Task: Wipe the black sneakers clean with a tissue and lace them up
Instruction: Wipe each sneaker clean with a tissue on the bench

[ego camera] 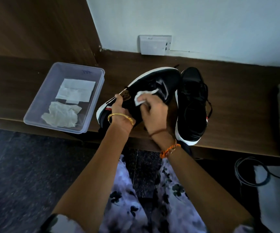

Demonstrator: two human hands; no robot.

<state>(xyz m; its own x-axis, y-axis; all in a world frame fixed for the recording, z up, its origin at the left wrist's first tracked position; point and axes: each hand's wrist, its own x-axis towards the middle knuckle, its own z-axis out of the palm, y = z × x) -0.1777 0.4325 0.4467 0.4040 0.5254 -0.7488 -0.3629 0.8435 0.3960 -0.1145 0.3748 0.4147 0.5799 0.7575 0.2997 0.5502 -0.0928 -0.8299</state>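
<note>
Head view: left hand (119,109) is gripping the tilted sneaker (146,91) at the bench's (236,98) front edge, steadying it while right hand (152,110) is pinching a tissue (140,97) against its upper. Second sneaker (193,105) is lying just beside; spare tissues are sitting in the tray (40,105) near the left.

Right hand (154,108) presses tissue (141,96) onto sneaker (161,81) held by left hand (120,110).
</note>
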